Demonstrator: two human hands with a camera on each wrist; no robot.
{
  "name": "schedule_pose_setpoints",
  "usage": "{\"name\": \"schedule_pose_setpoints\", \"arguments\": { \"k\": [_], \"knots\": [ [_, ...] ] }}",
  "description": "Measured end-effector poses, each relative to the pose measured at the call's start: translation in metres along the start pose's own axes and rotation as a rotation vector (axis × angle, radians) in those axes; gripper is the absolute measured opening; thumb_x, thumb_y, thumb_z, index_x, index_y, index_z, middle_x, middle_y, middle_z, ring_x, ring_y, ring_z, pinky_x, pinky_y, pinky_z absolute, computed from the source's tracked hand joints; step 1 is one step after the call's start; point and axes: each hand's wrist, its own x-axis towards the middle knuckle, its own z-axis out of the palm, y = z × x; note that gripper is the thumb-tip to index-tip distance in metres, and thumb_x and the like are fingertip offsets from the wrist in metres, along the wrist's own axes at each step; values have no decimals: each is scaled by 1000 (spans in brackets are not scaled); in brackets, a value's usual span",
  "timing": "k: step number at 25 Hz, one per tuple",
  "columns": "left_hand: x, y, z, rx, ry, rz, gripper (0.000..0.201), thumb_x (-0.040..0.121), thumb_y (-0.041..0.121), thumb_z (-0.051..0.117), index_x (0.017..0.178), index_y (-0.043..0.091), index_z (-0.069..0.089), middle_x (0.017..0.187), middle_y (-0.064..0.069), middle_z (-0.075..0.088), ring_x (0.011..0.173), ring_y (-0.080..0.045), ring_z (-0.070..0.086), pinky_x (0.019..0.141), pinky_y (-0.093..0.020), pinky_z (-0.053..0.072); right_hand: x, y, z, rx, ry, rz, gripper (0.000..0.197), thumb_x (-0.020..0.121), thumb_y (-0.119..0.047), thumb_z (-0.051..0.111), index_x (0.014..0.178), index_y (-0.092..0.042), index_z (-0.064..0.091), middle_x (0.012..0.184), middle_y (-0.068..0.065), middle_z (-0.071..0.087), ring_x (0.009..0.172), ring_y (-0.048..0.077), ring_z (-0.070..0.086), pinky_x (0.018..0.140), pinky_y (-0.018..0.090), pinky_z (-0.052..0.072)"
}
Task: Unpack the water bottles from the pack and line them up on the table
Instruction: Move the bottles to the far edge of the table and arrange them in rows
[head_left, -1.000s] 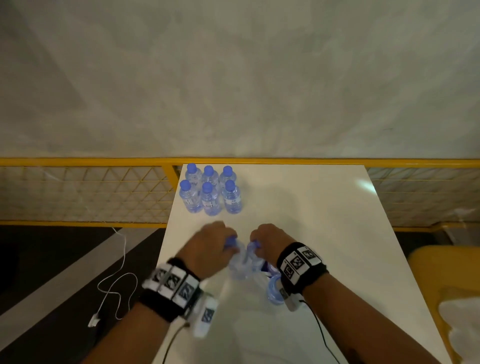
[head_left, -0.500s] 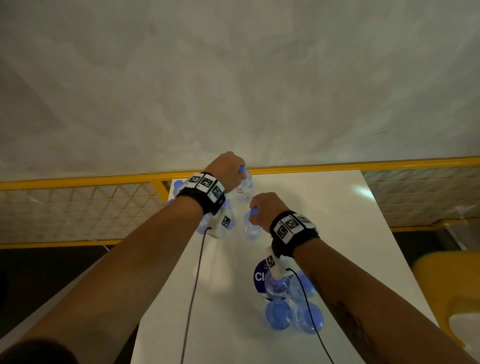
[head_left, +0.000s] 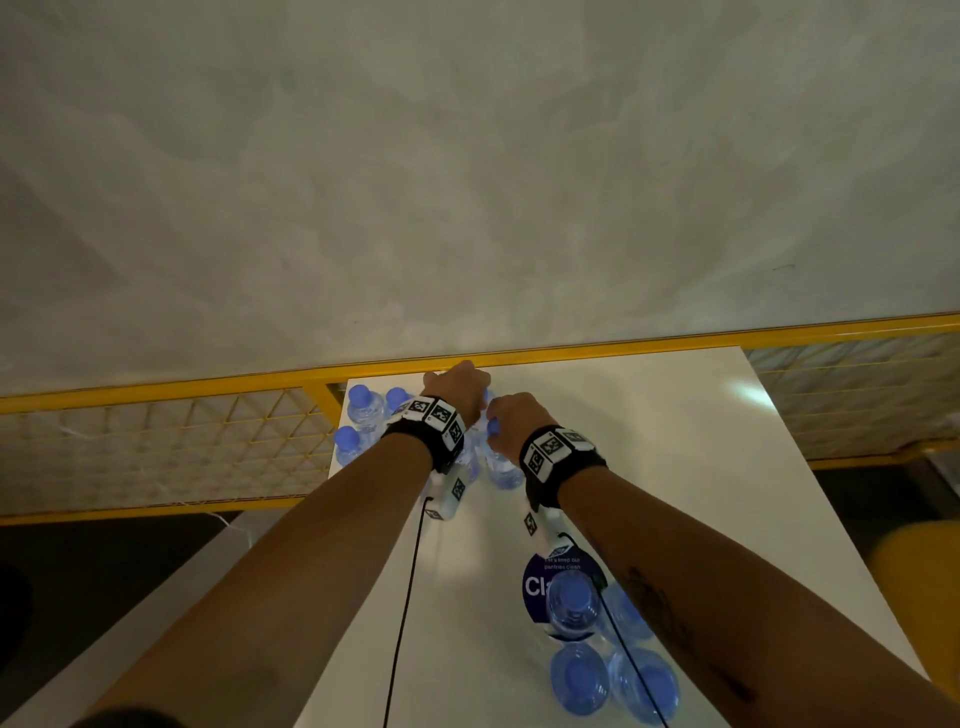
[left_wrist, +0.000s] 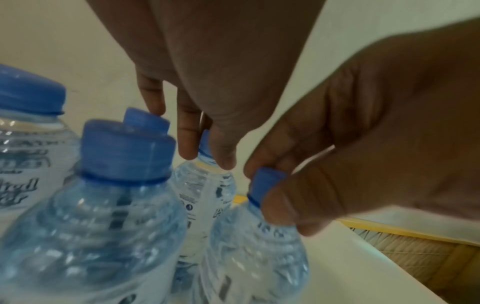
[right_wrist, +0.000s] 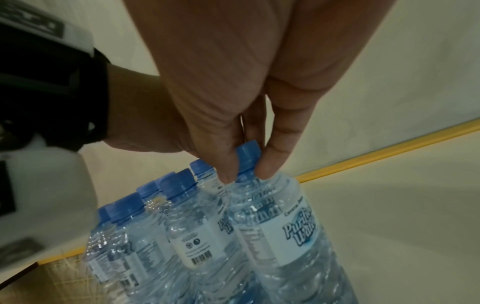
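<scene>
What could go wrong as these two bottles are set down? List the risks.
1. Each hand pinches only a cap: the right hand on its bottle, the left hand on its bottle. Either could swing or slip.
2. The standing bottles are packed close together; a nudge might topple neighbours.
3. The group sits at the table's far corner by the yellow rail, so a knocked bottle may fall off.

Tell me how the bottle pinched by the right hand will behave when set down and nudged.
The bottle looks full, so probably heavy for its size. It is tall and narrow, so a high nudge may tip it. The right hand pinches only the cap, so it may swing.
</scene>
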Motion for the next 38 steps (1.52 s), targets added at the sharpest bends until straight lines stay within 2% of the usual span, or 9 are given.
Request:
{"name": "schedule_pose_setpoints", "arguments": {
  "k": [4,8,14,18,20,24,29,32,38],
  "knots": [
    [3,-3,7,17,15,6,16,98,18,50,107,23,62,111,-3,53,110,-29,59,99,-51,34,11,-12,4,-44,9,-29,24,89,-15,64,112,-8,64,109,14,67,95,31,67,80,34,56],
    [3,-10,3,24,-20,19,37,99,20,49,134,29,58,131,-2,55,124,-27,55,104,-52,34,13,-14,8,-30,12,-6,20,89,-16,64,108,-11,65,109,12,66,96,30,67,80,33,54],
    [-3,-9,-4,30,-52,43,40,99,22,49,137,31,55,135,-4,55,126,-30,56,100,-51,43,14,-17,9,15,-9,11,18,90,-16,64,107,-8,66,109,14,68,97,30,67,82,33,54],
    [-18,-11,-12,-33,-32,21,47,103,31,47,151,32,42,150,-4,48,137,-31,49,108,-52,43,-14,-6,-7,19,-34,2,50,82,-28,75,125,-11,55,125,10,59,112,28,59,91,34,48],
    [-39,-13,-18,-110,64,33,51,104,33,49,154,27,39,152,-6,45,138,-32,46,109,-52,42,-50,5,-21,68,-14,-31,62,82,-31,75,134,-12,48,132,11,54,119,28,54,99,36,44],
    [-114,18,-6,-425,185,259,40,102,35,58,139,21,60,125,-3,65,108,-21,64,97,-36,49,-155,32,-36,109,-90,-97,42,81,-33,75,118,-18,63,115,4,66,92,16,61,84,26,48],
    [-194,89,48,-310,-141,396,41,93,59,57,127,36,59,115,-2,59,101,-25,64,90,-40,53,-271,33,5,-8,-253,-56,32,81,-35,61,112,-28,63,112,-5,62,104,17,60,87,34,54],
    [-205,113,65,-325,-243,370,40,87,48,65,122,28,60,108,-6,56,96,-29,63,87,-40,53,-289,34,37,-83,-226,-49,36,86,-28,63,121,-27,56,120,-3,60,105,21,64,90,36,54],
    [-191,121,71,-226,-180,347,28,92,32,59,110,11,59,109,-8,57,95,-32,63,78,-37,45,-279,34,75,-231,-131,-134,32,95,-8,53,126,-7,52,126,13,56,101,28,64,87,37,54]
  ]
}}
